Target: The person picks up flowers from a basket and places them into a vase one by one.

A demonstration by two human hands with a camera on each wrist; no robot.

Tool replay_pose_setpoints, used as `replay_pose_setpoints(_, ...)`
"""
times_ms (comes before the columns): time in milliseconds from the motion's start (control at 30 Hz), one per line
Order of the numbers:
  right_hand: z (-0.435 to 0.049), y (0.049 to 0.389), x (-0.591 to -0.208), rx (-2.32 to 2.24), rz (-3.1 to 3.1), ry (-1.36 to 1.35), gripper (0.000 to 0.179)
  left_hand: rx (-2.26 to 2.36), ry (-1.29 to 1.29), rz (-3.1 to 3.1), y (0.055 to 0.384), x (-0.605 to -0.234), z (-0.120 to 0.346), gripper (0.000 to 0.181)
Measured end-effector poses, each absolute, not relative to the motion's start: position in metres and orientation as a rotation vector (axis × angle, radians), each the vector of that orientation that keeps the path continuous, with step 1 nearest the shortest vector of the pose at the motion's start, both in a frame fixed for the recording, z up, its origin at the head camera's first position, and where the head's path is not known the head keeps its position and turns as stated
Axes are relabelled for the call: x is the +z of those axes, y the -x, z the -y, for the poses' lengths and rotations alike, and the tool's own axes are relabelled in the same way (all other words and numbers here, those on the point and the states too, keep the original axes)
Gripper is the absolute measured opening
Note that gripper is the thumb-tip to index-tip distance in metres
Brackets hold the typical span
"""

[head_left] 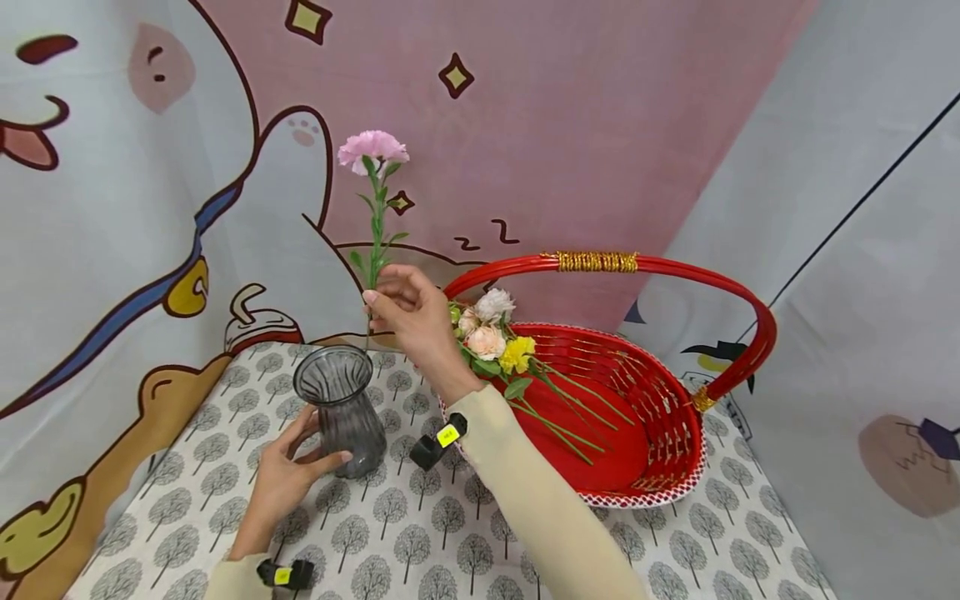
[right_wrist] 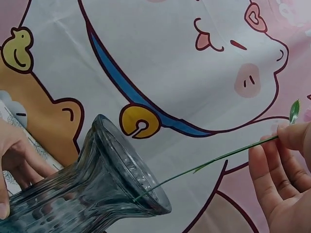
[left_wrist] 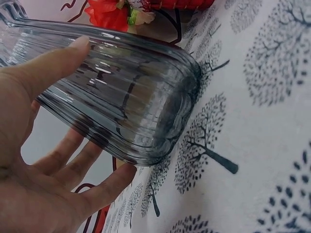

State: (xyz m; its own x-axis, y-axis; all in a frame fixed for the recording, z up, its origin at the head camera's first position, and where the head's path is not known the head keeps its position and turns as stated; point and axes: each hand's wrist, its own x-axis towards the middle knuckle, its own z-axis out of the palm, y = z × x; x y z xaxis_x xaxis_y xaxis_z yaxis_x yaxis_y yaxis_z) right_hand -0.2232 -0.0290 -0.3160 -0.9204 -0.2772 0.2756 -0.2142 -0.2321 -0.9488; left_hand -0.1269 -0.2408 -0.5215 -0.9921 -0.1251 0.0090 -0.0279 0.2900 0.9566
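A smoky, ribbed glass vase (head_left: 349,417) stands upright on the cloth at the left of the head view. Around its lower body my left hand (head_left: 288,475) holds it, thumb on the near side and fingers on the far side. My right hand (head_left: 416,321) pinches the stem of a pink carnation (head_left: 373,150), which is upright with its bloom high above the vase. In the right wrist view, the lower tip of the green stem (right_wrist: 214,162) reaches the flared mouth of the vase (right_wrist: 87,189).
A red woven basket (head_left: 675,433) with a tall arched handle stands to the right. White, peach and yellow flowers (head_left: 517,354) lie in it, their stems pointing right. Tree-patterned cloth (head_left: 412,542) covers the table, and a cartoon-printed curtain (head_left: 570,125) hangs behind.
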Motion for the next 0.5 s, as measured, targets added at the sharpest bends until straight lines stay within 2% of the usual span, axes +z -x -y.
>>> replay_pose_setpoints(500,0.036,0.225,-0.324,-2.340,-1.962,0.701,0.033,-1.685,-0.110,2.396,0.124,-0.525,0.234,0.100)
